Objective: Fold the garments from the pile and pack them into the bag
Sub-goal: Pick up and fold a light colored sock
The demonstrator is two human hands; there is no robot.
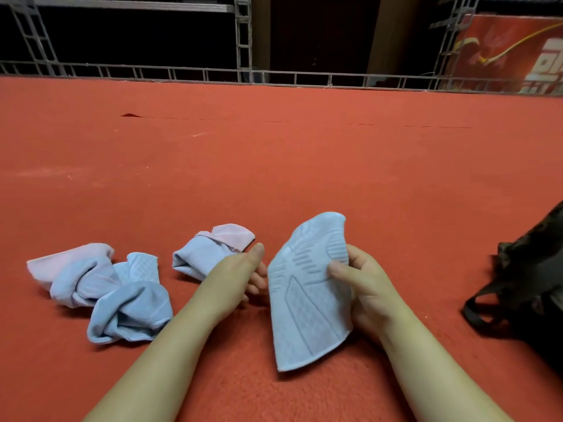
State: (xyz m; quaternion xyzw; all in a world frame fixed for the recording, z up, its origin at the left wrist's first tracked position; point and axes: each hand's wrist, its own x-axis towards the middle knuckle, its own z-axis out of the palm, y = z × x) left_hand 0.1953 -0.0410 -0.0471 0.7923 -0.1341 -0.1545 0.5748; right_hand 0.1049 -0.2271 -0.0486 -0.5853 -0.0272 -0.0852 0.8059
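Observation:
My right hand (pixel 362 284) pinches a flattened pale-blue patterned garment (pixel 307 300) by its right edge, thumb on top, holding it tilted above the red carpet. Just left of it hovers my left hand (pixel 243 272), fingers straight and holding nothing, its fingertips close to the garment's left edge. A crumpled pile of pale-blue and pink garments (pixel 100 287) lies at the left. One more crumpled blue-and-pink garment (pixel 210 251) sits behind my left hand. The dark bag (pixel 530 287) stands at the right edge, with its strap loop on the carpet.
Red carpet (pixel 274 166) covers the floor all around. A grey metal truss rail (pixel 243 76) runs along the far edge, with a red poster (pixel 511 53) behind it at the right.

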